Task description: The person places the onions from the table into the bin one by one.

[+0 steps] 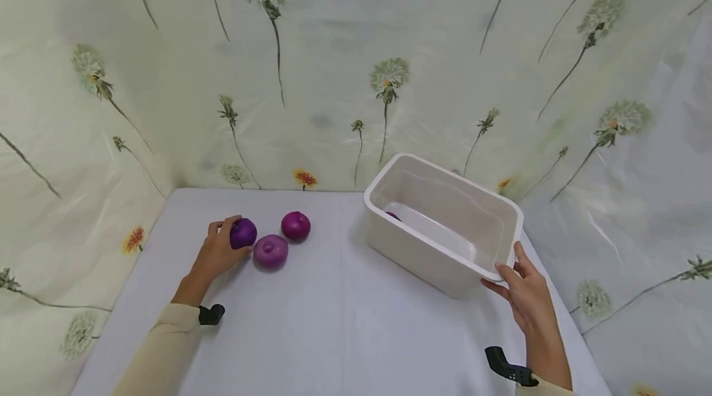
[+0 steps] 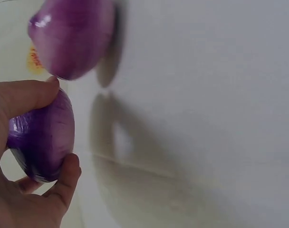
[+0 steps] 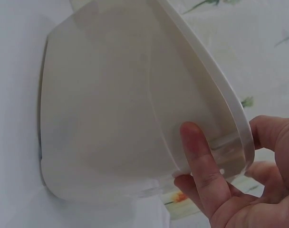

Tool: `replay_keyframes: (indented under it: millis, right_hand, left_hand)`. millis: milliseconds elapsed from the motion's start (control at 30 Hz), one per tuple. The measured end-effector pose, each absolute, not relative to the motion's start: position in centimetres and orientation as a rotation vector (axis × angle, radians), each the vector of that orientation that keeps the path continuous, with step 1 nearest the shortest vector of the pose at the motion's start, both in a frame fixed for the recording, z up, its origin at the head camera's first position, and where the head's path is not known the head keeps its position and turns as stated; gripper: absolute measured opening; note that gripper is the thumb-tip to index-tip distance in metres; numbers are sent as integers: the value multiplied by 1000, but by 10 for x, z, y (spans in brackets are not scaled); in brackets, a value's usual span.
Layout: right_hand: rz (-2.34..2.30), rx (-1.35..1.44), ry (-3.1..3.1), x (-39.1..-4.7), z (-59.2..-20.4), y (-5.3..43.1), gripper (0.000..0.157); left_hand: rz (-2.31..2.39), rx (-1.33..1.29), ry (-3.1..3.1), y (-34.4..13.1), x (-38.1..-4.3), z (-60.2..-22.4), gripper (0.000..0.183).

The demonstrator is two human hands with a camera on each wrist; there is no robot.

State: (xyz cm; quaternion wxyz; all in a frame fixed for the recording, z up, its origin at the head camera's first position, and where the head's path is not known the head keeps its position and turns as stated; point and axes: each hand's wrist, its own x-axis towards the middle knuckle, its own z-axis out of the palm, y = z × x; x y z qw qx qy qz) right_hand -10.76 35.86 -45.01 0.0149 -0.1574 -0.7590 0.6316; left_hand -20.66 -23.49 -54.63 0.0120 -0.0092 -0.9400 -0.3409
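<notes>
My left hand pinches a dark purple onion between thumb and fingers; in the left wrist view this onion appears lifted off the cloth, its shadow set apart from it. Right beside it lies a paler purple onion, with a reddish-purple onion just behind. On the right, my right hand grips the near right corner of a white plastic bin, thumb over the rim and fingers outside. Inside the bin, a purple thing is mostly hidden by the near wall.
A white cloth covers the table. Behind it and along both sides hangs a sheet printed with dandelions. The bin stands near the table's back right, its far edge close to the hanging sheet.
</notes>
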Motion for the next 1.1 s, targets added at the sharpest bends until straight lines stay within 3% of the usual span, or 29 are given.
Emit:
replay_keyframes:
  millis: [267, 467, 800, 1100]
  right_hand:
    - [1837, -437, -2419, -105, -447, 372, 76]
    - [1864, -457, -2373, -102, -453, 367, 74]
    - [1928, -477, -2279, -101, -457, 373, 75]
    - [1946, -468, -2264, -102, -463, 373, 74]
  left_hand:
    - [-1123, -46, -2941, -206, -202, -515, 83]
    - [-1086, -214, -2938, -171, -207, -476, 84]
    - [-1153, -554, -2810, -54, -236, -406, 84]
    - [-1194, -837, -2766, 43, -236, -382, 81]
